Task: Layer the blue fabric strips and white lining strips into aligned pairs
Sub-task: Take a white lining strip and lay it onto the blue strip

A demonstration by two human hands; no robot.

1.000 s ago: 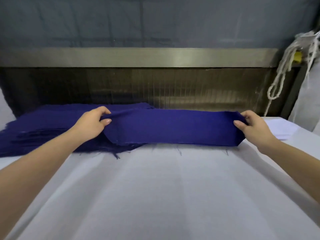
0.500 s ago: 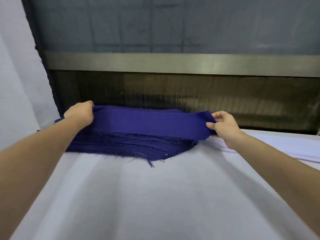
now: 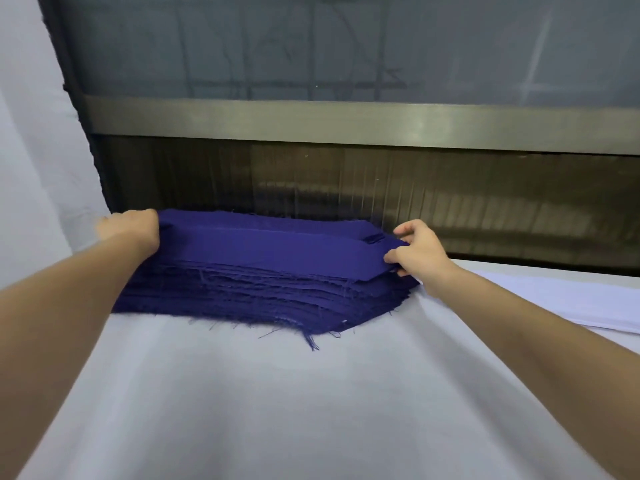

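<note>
Bare forearms lead to a bare left hand (image 3: 129,227) and right hand (image 3: 421,253).

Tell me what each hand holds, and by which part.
The top blue strip of the stack: the left hand grips its left end, the right hand pinches its right end.

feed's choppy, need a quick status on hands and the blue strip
Left hand grips strip at left end, right hand pinches right end. Strip stretched across blue stack. Lining to the right, untouched. Nothing blocking.
</note>
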